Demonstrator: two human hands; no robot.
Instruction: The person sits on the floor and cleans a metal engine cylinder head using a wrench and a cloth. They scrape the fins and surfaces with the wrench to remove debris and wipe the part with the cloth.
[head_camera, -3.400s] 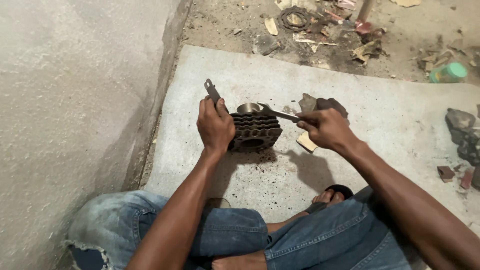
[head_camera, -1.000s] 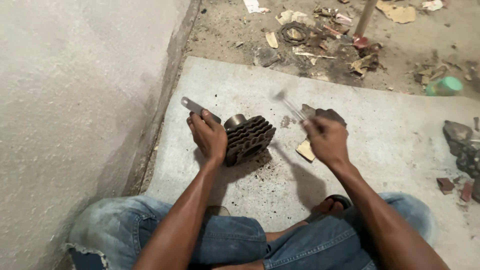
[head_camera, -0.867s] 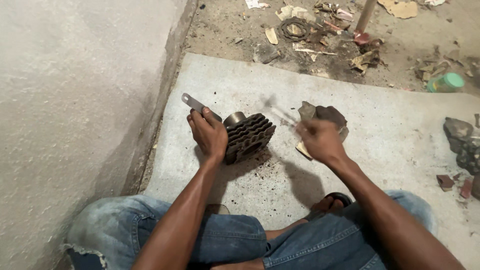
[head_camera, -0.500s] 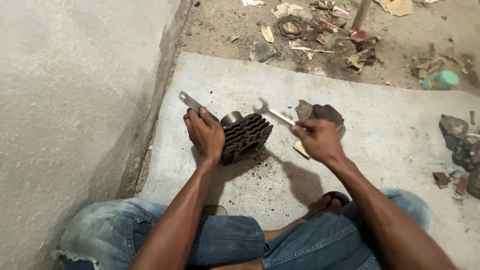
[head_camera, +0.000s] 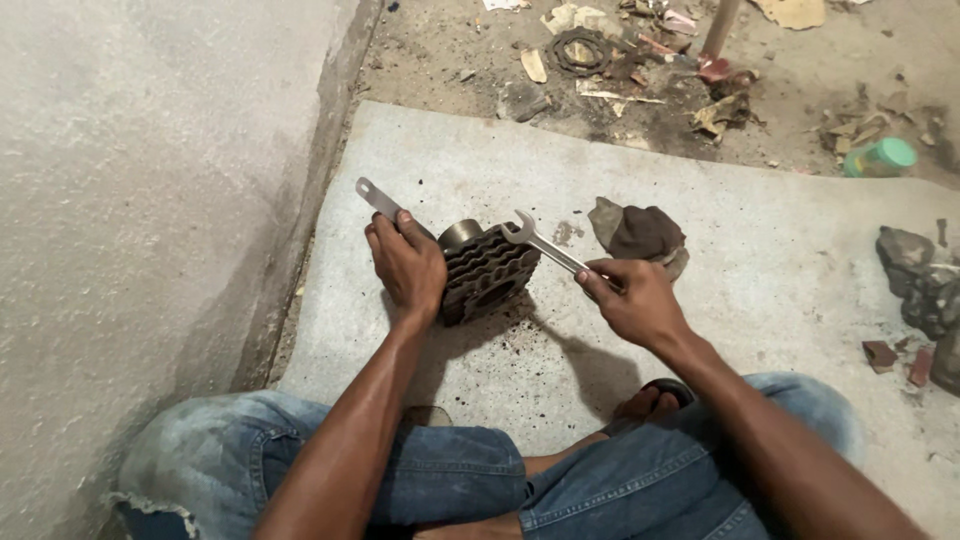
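A: Left hand (head_camera: 408, 268) clamped around dark finned metal engine cylinder (head_camera: 487, 272) and flat metal bar (head_camera: 384, 203), mid grey mat (head_camera: 760, 240).

B: Right hand (head_camera: 632, 300), at three o'clock, fingers pinching silver open-ended spanner (head_camera: 545, 246). Could glance off fins, rapping left knuckles.

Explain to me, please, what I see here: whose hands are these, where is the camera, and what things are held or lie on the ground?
The camera sits on the person's head and looks down, so both hands are the person's own. The person sits on a grey mat in blue jeans. The left hand steadies a dark finned metal cylinder and also grips a flat metal bar. The right hand holds an open-ended spanner, its head at the cylinder's top. A dark rag lies behind. Further off are a ring gear, scraps and a green-capped bottle.
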